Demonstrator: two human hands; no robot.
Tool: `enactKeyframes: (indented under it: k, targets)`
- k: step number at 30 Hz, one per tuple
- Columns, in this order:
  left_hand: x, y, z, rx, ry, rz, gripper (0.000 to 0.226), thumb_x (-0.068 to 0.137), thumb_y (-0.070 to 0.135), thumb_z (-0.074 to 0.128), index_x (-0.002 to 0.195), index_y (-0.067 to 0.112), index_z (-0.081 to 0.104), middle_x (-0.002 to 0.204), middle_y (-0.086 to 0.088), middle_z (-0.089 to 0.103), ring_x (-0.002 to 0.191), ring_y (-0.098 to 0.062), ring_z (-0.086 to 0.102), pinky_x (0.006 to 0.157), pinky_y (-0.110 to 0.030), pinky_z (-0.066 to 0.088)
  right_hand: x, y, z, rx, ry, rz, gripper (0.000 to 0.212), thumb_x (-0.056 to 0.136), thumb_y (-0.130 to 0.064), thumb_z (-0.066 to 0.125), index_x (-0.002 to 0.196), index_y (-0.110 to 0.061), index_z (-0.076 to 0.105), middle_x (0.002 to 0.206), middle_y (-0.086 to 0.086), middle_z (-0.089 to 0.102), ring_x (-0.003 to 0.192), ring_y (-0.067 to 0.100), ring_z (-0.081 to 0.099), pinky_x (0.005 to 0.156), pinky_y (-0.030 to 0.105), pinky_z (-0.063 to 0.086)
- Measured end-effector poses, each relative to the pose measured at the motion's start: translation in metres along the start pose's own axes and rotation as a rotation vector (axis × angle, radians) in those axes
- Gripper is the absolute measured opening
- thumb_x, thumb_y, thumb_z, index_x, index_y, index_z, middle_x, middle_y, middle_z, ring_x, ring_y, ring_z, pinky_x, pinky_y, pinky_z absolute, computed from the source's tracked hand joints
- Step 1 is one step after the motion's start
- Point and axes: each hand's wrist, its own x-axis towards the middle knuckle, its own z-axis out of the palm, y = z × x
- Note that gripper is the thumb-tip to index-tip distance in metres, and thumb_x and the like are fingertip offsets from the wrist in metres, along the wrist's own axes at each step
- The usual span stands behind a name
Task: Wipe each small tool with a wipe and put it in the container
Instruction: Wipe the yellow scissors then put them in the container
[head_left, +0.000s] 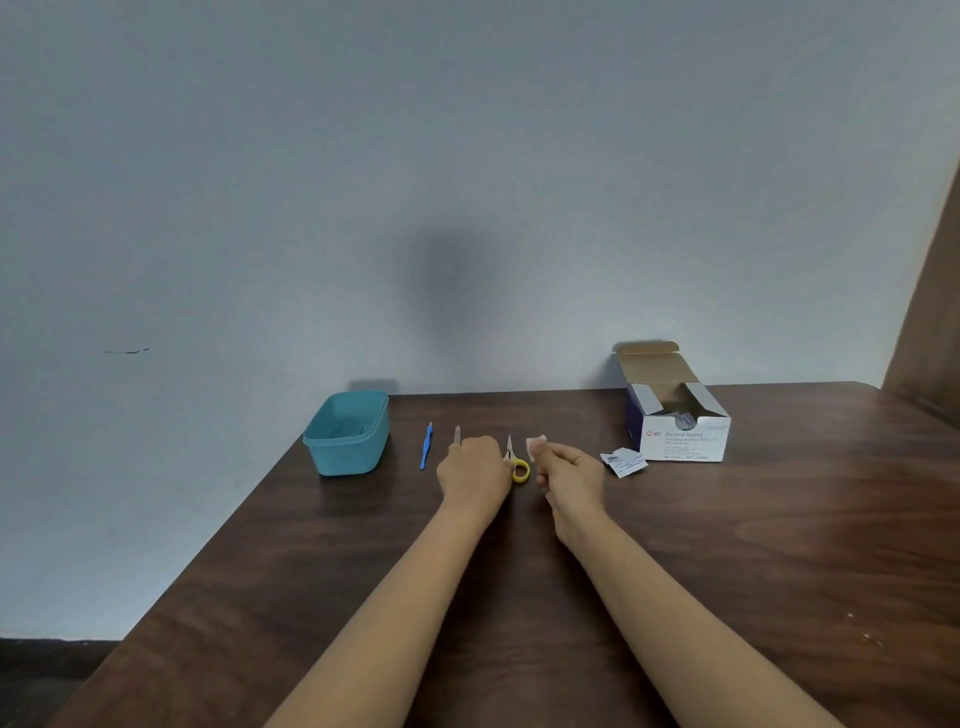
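Note:
A teal plastic container (347, 435) stands open at the table's far left. Beside it lie a blue-handled tool (426, 447), a slim metal tool (457, 435) and small scissors with yellow handles (516, 458), all in a row. My left hand (471, 470) rests over the near end of the metal tool, fingers curled on it; the tool's tip pokes out above the knuckles. My right hand (569, 474) pinches a small white wipe (536, 443) just right of the scissors.
An open white box of alcohol swabs (680, 431) sits at the far right, with a torn swab wrapper (623, 462) in front of it. The dark wooden table (727, 571) ends at a grey wall behind.

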Motion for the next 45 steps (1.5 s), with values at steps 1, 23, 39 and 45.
enactKeyframes:
  k: [1, 23, 39, 45]
  targets:
    - [-0.003, 0.0, 0.001, -0.024, -0.005, 0.014, 0.032, 0.093, 0.036, 0.053, 0.108, 0.01, 0.064, 0.109, -0.009, 0.064, 0.107, -0.025, 0.057, 0.08, -0.035, 0.051, 0.001, 0.0, -0.002, -0.081, -0.006, -0.017, 0.012, 0.083, -0.02, 0.073, 0.078, -0.009, 0.071, 0.059, 0.001, 0.06, 0.052, 0.01, 0.047, 0.056, 0.024, 0.042]
    - [-0.064, 0.008, 0.001, -0.694, -0.01, -0.014, 0.015, 0.086, 0.02, 0.068, 0.099, 0.016, 0.062, 0.095, 0.0, 0.063, 0.081, -0.01, 0.055, 0.066, -0.018, 0.044, -0.028, -0.021, -0.055, -0.396, -0.425, -0.036, 0.02, 0.087, -0.028, 0.068, 0.08, -0.01, 0.076, 0.072, 0.006, 0.064, 0.06, 0.011, 0.038, 0.056, 0.022, 0.034]
    - [-0.065, 0.003, 0.001, -1.759, 0.049, -0.366, 0.015, 0.093, 0.006, 0.056, 0.106, 0.002, 0.062, 0.081, -0.006, 0.065, 0.069, -0.011, 0.061, 0.067, -0.022, 0.058, -0.042, -0.034, -0.069, 0.173, -0.337, 0.084, 0.019, 0.098, -0.02, 0.049, 0.082, -0.014, 0.059, 0.06, -0.004, 0.049, 0.059, 0.01, 0.039, 0.056, 0.023, 0.033]
    - [-0.061, 0.001, 0.006, -1.627, 0.267, -0.415, 0.018, 0.095, 0.016, 0.056, 0.106, 0.007, 0.067, 0.082, -0.003, 0.067, 0.067, -0.009, 0.061, 0.07, -0.023, 0.056, -0.048, -0.035, -0.066, -0.036, -0.454, 0.039, 0.028, 0.099, -0.023, 0.045, 0.075, -0.012, 0.054, 0.063, 0.001, 0.04, 0.059, 0.011, 0.036, 0.053, 0.02, 0.033]
